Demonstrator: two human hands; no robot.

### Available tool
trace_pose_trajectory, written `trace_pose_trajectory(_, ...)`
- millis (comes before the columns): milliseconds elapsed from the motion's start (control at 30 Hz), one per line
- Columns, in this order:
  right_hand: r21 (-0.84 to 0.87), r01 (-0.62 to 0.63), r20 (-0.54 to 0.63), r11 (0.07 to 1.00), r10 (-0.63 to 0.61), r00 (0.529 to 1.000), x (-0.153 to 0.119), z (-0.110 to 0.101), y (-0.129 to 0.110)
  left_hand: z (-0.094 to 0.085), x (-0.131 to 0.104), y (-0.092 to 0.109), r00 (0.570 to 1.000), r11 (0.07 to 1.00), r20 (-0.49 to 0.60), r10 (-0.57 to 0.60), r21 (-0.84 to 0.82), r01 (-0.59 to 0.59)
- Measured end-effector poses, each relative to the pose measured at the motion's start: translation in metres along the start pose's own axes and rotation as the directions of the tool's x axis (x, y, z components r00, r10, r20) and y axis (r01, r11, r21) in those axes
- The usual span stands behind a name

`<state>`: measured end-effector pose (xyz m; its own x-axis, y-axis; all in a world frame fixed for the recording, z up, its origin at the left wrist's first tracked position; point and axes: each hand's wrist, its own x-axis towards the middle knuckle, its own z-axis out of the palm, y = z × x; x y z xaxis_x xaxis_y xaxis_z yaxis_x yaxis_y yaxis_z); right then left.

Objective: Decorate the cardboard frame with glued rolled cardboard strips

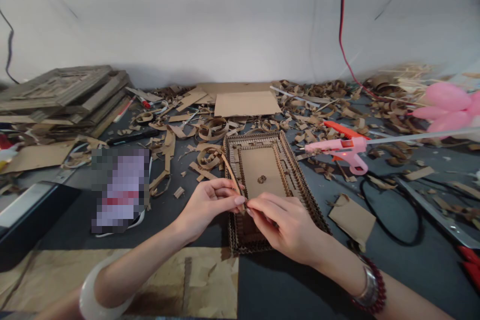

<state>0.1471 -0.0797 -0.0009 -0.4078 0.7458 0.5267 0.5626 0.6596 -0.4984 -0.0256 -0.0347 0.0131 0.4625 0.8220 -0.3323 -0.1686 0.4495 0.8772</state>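
A thin cardboard strip [233, 175] slants up from between my fingertips, over the left part of a rectangular corrugated cardboard frame piece [260, 160]. My left hand [212, 202] pinches the strip between thumb and fingers. Meeting it at the strip's lower end, my right hand [287, 222] has thumb and fingers closed together on that end. A small curled cardboard piece [262, 179] lies on the flat panel inside the frame piece. My hands cover part of its near half.
Right of the frame piece lies a pink glue gun [337, 149] with its cable; farther right are scissors [442, 215]. A phone [122, 190] and stacked cardboard frames [67, 95] stand left. Cardboard scraps [213, 130] litter the back. A cardboard square [352, 220] lies right.
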Motion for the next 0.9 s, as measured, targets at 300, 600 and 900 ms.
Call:
trace_pose_trajectory(300,0.223,-0.164,0.025,0.961,0.162,0.986,0.005,-0.002,-0.007,0.000,-0.001,-0.003,0.990,0.950,-0.058,0.126,0.294,-0.103)
trace_pose_trajectory(600,0.190,-0.142,-0.022,0.971,0.149,0.989,0.005,0.000,-0.008,0.003,-0.013,-0.004,0.721,0.121,0.447,0.530,0.802,-0.586)
trace_pose_trajectory(900,0.085,-0.146,0.055,0.986,0.142,0.988,0.002,0.003,-0.006,0.002,-0.009,-0.007,0.636,-0.154,0.581,0.508,0.788,-0.596)
